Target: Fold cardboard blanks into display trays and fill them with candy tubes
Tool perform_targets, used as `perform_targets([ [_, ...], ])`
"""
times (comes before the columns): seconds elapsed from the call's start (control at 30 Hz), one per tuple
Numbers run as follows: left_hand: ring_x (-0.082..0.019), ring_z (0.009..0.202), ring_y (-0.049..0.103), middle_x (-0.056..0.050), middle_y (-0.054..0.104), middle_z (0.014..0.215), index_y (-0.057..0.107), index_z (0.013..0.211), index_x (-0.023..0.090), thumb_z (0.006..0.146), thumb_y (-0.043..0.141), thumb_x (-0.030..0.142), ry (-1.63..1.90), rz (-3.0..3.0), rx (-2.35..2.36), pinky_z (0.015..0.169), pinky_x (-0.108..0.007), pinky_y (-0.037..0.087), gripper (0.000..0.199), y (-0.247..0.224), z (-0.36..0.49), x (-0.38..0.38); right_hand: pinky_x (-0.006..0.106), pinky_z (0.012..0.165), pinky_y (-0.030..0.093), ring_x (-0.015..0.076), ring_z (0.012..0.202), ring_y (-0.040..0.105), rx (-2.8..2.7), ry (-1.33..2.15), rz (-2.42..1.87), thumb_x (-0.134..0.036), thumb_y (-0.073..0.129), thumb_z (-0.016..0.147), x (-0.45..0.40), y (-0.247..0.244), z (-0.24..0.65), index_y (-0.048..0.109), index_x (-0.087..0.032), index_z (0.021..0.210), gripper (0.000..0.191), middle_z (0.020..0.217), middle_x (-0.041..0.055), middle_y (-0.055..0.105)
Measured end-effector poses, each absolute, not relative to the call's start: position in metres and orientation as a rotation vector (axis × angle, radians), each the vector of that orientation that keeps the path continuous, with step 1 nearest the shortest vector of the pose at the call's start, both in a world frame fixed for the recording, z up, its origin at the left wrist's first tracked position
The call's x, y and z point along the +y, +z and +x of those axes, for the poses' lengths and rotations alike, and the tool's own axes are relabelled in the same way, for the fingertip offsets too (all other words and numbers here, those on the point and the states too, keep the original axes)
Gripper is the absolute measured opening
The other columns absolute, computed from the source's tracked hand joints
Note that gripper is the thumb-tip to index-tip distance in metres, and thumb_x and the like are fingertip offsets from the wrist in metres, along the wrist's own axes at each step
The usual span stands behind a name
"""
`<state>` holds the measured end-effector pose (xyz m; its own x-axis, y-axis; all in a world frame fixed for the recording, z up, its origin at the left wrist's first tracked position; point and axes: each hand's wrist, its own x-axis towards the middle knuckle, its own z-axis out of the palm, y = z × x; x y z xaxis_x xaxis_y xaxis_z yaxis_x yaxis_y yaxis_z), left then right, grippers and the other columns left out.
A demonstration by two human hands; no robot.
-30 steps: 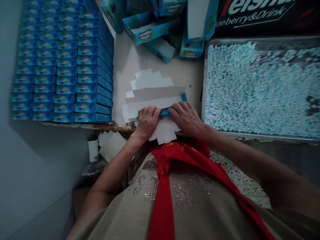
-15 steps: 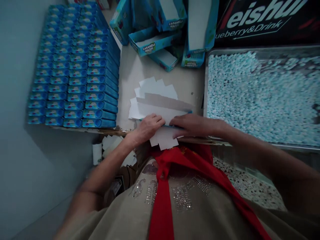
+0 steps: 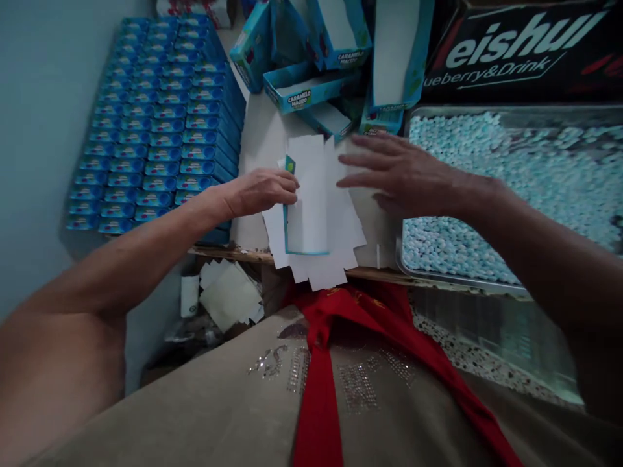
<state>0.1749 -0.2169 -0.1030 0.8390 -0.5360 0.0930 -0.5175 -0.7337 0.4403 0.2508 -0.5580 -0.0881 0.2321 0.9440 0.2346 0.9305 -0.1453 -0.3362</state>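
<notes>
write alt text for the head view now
A person's left hand pinches the side of a partly folded carton on flat white sheets; the right hand is open beside it. Stacked blue boxes stand left, a tray of pale-blue pieces right.

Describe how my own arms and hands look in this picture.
Your left hand and right hand are gloveless, and no watch or bracelet shows on either wrist. Both forearms are bare, without sleeves. Below them, you wear a grey-brown top with shiny studs and a knotted red strap.
</notes>
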Motion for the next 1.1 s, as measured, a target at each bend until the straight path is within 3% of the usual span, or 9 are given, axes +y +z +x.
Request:
perform_targets([
  [0.07,-0.021,0.125,0.072,-0.003,0.077,0.095,0.067,0.071,0.028,0.098,0.058,0.019,-0.330,2.430,-0.898,0.119,-0.042,0.054,0.030,-0.094,0.180,-0.220,0.068,0.133,0.023,0.0326,0.157,0.044,-1.825,0.003,-2.117,-0.016,0.054,0.104,-0.550,-0.093,0.242,0.077,-0.027,0.127,0.034,0.145,0.0063,0.070],
  [0.2,-0.023,0.149,0.055,-0.002,0.076,0.132,0.074,0.089,0.027,0.098,0.059,0.015,-0.374,2.569,-0.915,0.135,-0.053,0.030,0.021,-0.063,0.181,-0.229,0.048,0.107,0.050,0.0265,0.115,0.063,-1.831,0.013,-2.266,-0.018,0.040,0.111,-0.521,-0.106,0.212,0.077,-0.023,0.118,0.038,0.109,0.0091,0.075],
  [0.27,-0.025,0.140,0.061,-0.007,0.072,0.139,0.074,0.114,0.025,0.100,0.065,0.022,-0.133,2.733,-0.678,0.125,-0.052,0.041,0.017,-0.052,0.158,-0.236,0.041,0.090,0.050,0.0263,0.106,0.062,-1.819,0.031,-2.311,-0.015,0.038,0.110,-0.506,-0.110,0.194,0.073,-0.020,0.130,0.040,0.110,0.0118,0.074],
  [0.37,-0.028,0.117,0.069,-0.011,0.077,0.120,0.071,0.126,0.022,0.104,0.068,0.039,0.103,2.901,-0.347,0.099,-0.042,0.054,0.028,-0.064,0.098,-0.249,0.036,0.082,0.045,0.0240,0.099,0.062,-1.763,0.161,-2.339,-0.015,0.039,0.111,-0.487,-0.116,0.172,0.067,-0.018,0.141,0.042,0.109,0.0113,0.074],
  [0.53,-0.026,0.096,0.068,-0.010,0.075,0.096,0.071,0.094,0.022,0.113,0.045,0.046,0.160,2.899,-0.033,0.086,-0.039,0.048,0.041,-0.135,0.052,-0.267,0.031,0.081,0.043,0.0210,0.100,0.067,-1.475,0.538,-2.338,-0.024,0.043,0.112,-0.473,-0.132,0.166,0.074,-0.022,0.125,0.033,0.114,0.0070,0.078],
  [0.73,-0.027,0.079,0.064,-0.002,0.064,0.074,0.069,0.094,0.023,0.094,0.083,0.033,-0.218,2.649,0.191,0.075,-0.036,0.042,0.016,-0.175,0.114,-0.265,0.042,0.090,0.042,0.0321,0.114,0.060,-1.199,0.359,-2.639,-0.026,0.039,0.112,-0.474,-0.133,0.150,0.074,-0.020,0.133,0.041,0.129,0.0170,0.072],
  [0.83,-0.027,0.088,0.063,-0.004,0.067,0.084,0.066,0.090,0.023,0.090,0.086,0.029,-0.126,2.644,0.142,0.079,-0.036,0.045,0.022,-0.176,0.117,-0.262,0.044,0.091,0.041,0.0322,0.110,0.056,-1.291,0.159,-2.669,-0.024,0.040,0.111,-0.471,-0.140,0.121,0.072,-0.020,0.131,0.038,0.121,0.0168,0.071],
  [0.97,-0.029,0.107,0.060,-0.010,0.070,0.104,0.065,0.092,0.022,0.101,0.073,0.041,0.095,2.731,-0.081,0.093,-0.041,0.046,0.022,-0.172,0.089,-0.251,0.044,0.089,0.040,0.0322,0.108,0.053,-1.237,0.147,-2.702,-0.024,0.038,0.111,-0.466,-0.160,0.101,0.070,-0.023,0.127,0.036,0.120,0.0158,0.070],
  [1.1,-0.032,0.105,0.059,-0.013,0.071,0.108,0.069,0.104,0.022,0.108,0.057,0.043,0.057,2.861,-0.386,0.089,-0.044,0.044,0.025,-0.174,0.068,-0.239,0.043,0.089,0.039,0.0322,0.110,0.054,-1.236,0.200,-2.723,-0.028,0.032,0.114,-0.462,-0.168,0.109,0.069,-0.020,0.127,0.040,0.121,0.0169,0.069],
])
